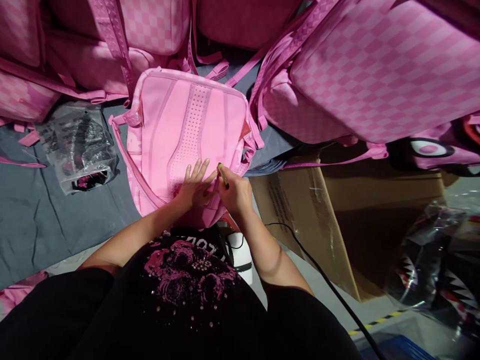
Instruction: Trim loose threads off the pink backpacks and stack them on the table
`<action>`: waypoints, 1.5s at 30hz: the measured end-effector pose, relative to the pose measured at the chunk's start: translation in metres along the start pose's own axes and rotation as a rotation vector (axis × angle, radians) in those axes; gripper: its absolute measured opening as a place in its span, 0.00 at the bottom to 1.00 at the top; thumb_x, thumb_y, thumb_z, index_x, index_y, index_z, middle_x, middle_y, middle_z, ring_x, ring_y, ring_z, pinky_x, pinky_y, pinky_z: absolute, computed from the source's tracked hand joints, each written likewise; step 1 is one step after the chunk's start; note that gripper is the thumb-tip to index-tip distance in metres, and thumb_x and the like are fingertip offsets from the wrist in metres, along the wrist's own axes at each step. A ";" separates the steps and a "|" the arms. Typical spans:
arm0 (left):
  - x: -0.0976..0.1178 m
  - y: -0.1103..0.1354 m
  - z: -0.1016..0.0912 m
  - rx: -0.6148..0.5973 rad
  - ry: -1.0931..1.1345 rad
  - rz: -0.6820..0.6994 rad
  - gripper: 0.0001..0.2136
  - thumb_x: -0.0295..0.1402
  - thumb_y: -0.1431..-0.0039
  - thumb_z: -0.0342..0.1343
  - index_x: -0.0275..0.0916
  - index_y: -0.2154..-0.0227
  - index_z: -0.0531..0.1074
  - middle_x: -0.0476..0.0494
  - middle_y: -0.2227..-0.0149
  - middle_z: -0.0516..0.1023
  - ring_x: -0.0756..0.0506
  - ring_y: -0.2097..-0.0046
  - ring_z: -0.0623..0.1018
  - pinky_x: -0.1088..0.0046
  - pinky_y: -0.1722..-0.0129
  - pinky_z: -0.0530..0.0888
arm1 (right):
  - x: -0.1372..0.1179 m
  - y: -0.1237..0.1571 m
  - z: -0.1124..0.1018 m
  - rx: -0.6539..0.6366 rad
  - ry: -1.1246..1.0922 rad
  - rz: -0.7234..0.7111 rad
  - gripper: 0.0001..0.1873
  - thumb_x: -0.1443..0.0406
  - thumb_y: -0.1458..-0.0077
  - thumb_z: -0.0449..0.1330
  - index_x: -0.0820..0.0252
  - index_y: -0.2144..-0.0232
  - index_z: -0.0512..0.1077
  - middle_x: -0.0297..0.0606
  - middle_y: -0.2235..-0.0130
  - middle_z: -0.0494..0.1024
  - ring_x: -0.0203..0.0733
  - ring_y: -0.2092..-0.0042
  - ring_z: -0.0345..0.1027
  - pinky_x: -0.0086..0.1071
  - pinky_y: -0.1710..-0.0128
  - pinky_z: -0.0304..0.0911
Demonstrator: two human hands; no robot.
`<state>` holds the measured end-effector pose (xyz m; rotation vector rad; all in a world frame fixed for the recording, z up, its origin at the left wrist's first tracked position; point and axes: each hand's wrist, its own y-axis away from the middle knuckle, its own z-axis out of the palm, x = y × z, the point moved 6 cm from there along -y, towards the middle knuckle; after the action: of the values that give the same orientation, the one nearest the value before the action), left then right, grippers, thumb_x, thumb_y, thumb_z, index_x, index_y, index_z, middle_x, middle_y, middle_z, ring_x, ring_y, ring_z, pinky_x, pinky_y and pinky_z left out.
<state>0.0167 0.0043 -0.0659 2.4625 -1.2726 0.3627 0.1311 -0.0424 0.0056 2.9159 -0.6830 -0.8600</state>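
A pink backpack [155, 127] lies on the grey-covered table with its padded back panel facing up. My left hand [195, 187] rests flat on the lower part of that panel, fingers spread. Close to its right, my right hand [234, 190] is closed around a slim yellow-green tool with a dark part [224, 176], like a pen or small thread snips; its exact kind is hard to make out. The tool's tip is at the panel near my left fingertips. One strap [133, 167] of the backpack hangs along its left side.
Several more pink checkered backpacks [375, 75] crowd the back and right. A clear plastic bag [80, 150] with dark contents lies on the table [22, 210] at left. An open cardboard box [300, 210] stands on the floor at right, and a black cable [318, 270] runs past it.
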 end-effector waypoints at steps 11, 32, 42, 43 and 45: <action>0.001 -0.002 -0.002 -0.017 -0.006 -0.010 0.35 0.45 0.38 0.56 0.45 0.29 0.55 0.37 0.24 0.38 0.28 0.25 0.42 0.40 0.30 0.42 | -0.004 0.000 0.000 -0.042 0.020 0.019 0.27 0.68 0.37 0.50 0.63 0.36 0.68 0.52 0.54 0.82 0.54 0.55 0.77 0.42 0.52 0.70; 0.004 -0.002 -0.004 0.021 -0.029 -0.005 0.36 0.45 0.40 0.58 0.42 0.31 0.58 0.33 0.25 0.40 0.26 0.26 0.44 0.36 0.31 0.45 | 0.006 0.001 0.007 0.053 -0.182 -0.045 0.27 0.66 0.35 0.49 0.63 0.37 0.69 0.49 0.46 0.80 0.51 0.48 0.76 0.43 0.46 0.70; 0.004 -0.002 -0.005 0.018 -0.012 -0.008 0.35 0.45 0.40 0.57 0.42 0.31 0.59 0.34 0.25 0.40 0.26 0.26 0.44 0.36 0.31 0.45 | 0.003 -0.002 0.004 0.039 -0.187 -0.050 0.26 0.67 0.35 0.50 0.63 0.38 0.69 0.50 0.46 0.80 0.51 0.47 0.76 0.44 0.46 0.71; 0.004 -0.002 -0.005 0.021 -0.011 -0.008 0.34 0.45 0.40 0.57 0.42 0.32 0.59 0.34 0.25 0.40 0.26 0.26 0.44 0.36 0.31 0.45 | 0.002 -0.002 0.003 0.038 -0.180 -0.050 0.26 0.67 0.35 0.49 0.63 0.37 0.69 0.50 0.46 0.79 0.51 0.47 0.76 0.43 0.47 0.71; 0.003 -0.002 -0.004 0.024 -0.011 -0.007 0.35 0.45 0.40 0.57 0.42 0.32 0.59 0.33 0.25 0.41 0.26 0.26 0.44 0.36 0.31 0.46 | 0.002 -0.001 0.002 0.033 -0.149 -0.029 0.26 0.67 0.35 0.49 0.65 0.37 0.68 0.52 0.47 0.80 0.52 0.48 0.76 0.44 0.48 0.72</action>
<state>0.0197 0.0047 -0.0617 2.4913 -1.2706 0.3650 0.1316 -0.0420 0.0028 2.9197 -0.6713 -1.0890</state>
